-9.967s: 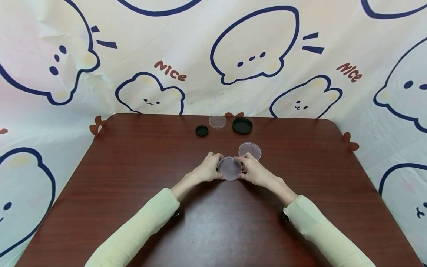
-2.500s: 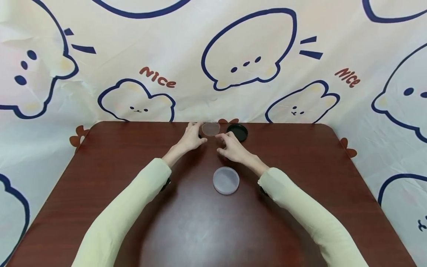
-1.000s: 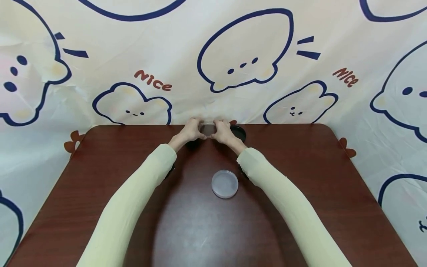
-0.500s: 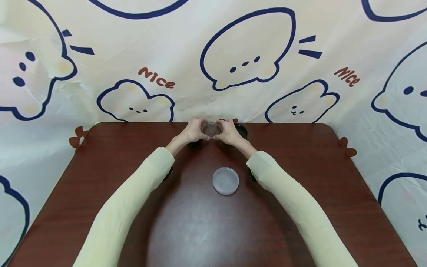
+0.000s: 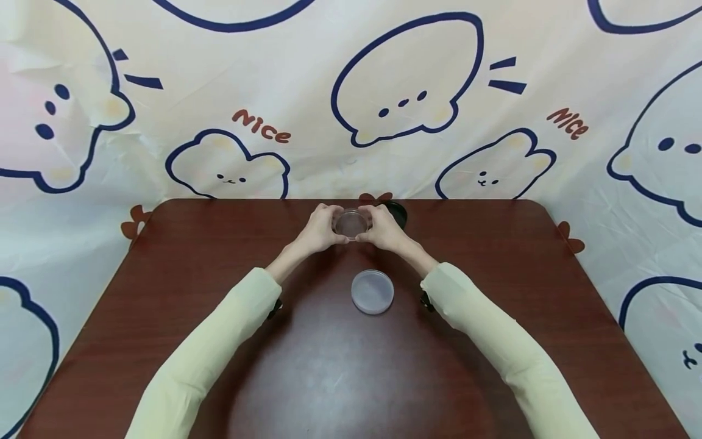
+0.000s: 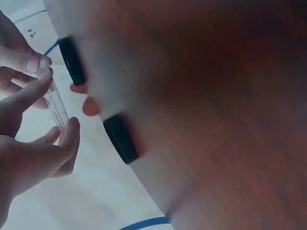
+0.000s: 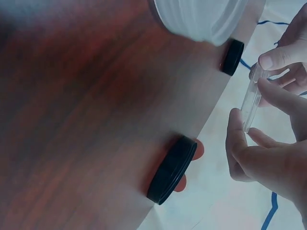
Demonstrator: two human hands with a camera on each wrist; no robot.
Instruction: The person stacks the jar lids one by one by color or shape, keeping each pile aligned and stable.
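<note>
Both hands hold one clear petri dish (image 5: 351,225) between them near the back of the table. My left hand (image 5: 318,230) grips its left rim, thumb at the near side and fingers at the far side. On the opposite rim, my right hand (image 5: 387,229) grips it the same way. Seen edge-on in the left wrist view, the clear dish (image 6: 57,106) stands tilted between the fingertips. A second, cloudy-looking petri dish (image 5: 373,292) lies on the table nearer the body; its stacked rims (image 7: 201,21) show in the right wrist view.
Behind my right hand sits a large black round dish (image 5: 397,214), partly covered. A smaller black round piece (image 6: 121,139) stands near the back edge, hidden in the head view by my left hand. A cartoon-printed cloth (image 5: 351,164) hangs behind the brown table (image 5: 493,256).
Earlier, both hands held the cloudy dish, with a clear round piece beside it. They then reached to the back, gripped the clear dish there and drew it slightly towards the body.
</note>
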